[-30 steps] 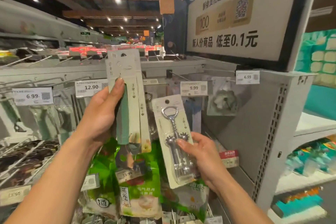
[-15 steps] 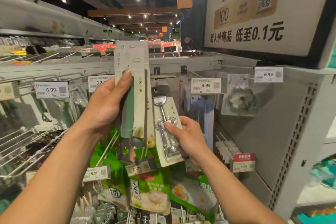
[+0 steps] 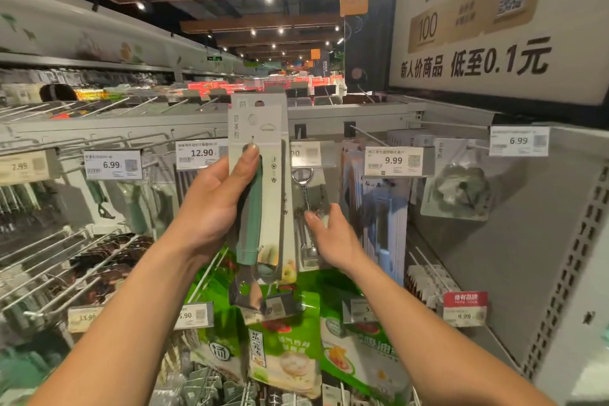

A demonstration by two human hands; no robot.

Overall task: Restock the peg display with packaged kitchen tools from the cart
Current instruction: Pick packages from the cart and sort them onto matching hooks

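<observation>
Left hand: grasping a tall carded pack, with the thumb laid flat up its front.
Carded pack: a narrow, matte grey-white card with a hang hole near the top. It carries a kitchen tool with a smooth, rod-shaped teal-green handle, and fruit is printed at the foot. It is held upright in front of the peg display, with its top level with the upper rail.
Right hand: released, with the fingers straight and loosely spread, gripping nothing. The fingertips are at the corkscrew pack, but I cannot tell if they touch it.
Corkscrew pack: at 3 o'clock of the carded pack, hanging against the display. A shiny metal corkscrew with a loop head sits on a pale card.
Price tags: 12.90 at 9 o'clock of the carded pack, and 9.99 at 3 o'clock beyond the corkscrew. Both are white, glossy and rectangular.
Wire pegs: thin grey rods jutting from the rail at 1 o'clock.
Green pouches: glossy and soft, hanging at 6 o'clock below both hands.
Side panel: grey metal, perforated with slots, at 4 o'clock.
</observation>
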